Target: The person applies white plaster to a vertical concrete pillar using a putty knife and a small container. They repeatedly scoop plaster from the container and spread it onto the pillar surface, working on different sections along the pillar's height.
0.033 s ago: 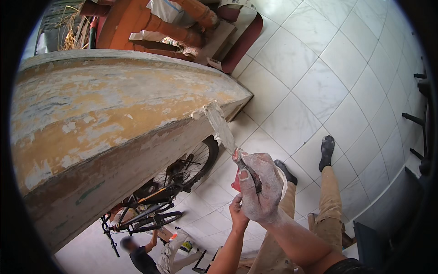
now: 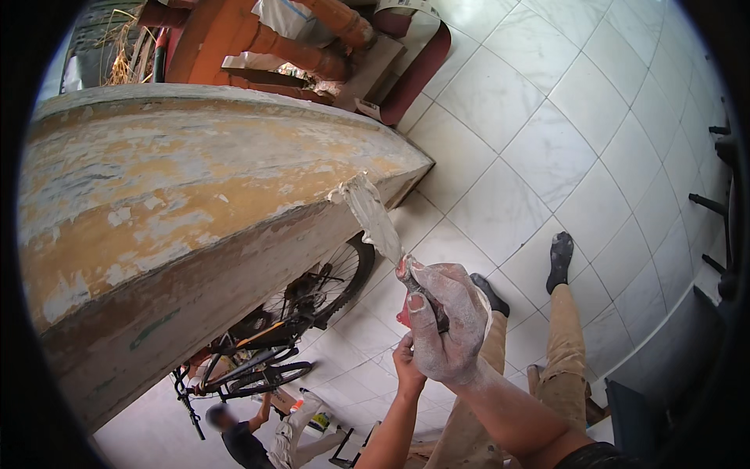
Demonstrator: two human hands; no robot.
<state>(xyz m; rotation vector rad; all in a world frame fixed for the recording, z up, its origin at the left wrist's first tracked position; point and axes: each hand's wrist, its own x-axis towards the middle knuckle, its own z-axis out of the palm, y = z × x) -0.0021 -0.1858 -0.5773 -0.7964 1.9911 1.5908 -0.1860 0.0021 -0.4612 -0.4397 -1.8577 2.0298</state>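
My right hand [image 2: 445,320], coated in pale dust, is closed round the dark, red-tipped handle [image 2: 418,285] of a putty knife. Its blade [image 2: 371,219] is smeared with cream paste and points up-left at the lower edge of a weathered ledge [image 2: 195,187] patched yellow, grey and white; contact is unclear. My left hand [image 2: 408,367] is just behind and below the right, fingers curled on something I cannot make out. A red piece [image 2: 404,317] shows between the hands, partly hidden.
A bicycle [image 2: 273,336] stands under the ledge, with another person [image 2: 238,438] beyond it at lower left. Orange balusters [image 2: 297,55] and a maroon-edged board [image 2: 422,66] are above. White floor tiles [image 2: 578,117] surround my socked feet; dark chair legs [image 2: 707,203] edge the right.
The paste-coated blade looks very slightly turned; my hands and everything else stay in place.
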